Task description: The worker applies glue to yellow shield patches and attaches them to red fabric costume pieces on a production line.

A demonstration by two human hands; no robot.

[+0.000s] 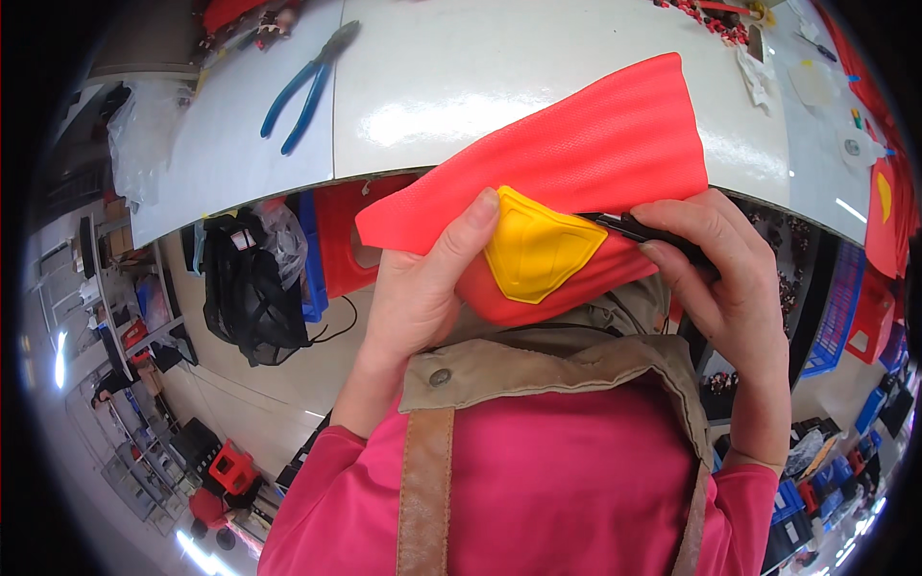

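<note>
My left hand grips a bent, flexible red textured piece, perhaps rubber or leather-like. A yellow shield-shaped patch with raised lines lies on its near side, and my left thumb presses on the patch's upper left corner. My right hand is closed around a slim black handheld tool, whose tip meets the right corner of the patch. The tool's exact kind cannot be made out. The left fingers are hidden behind the red piece, which is held in front of my apron.
Blue-handled pliers lie on the white table, with small red and dark parts at its far edge. More red pieces hang at the right. Below the table are a black bag and a blue crate.
</note>
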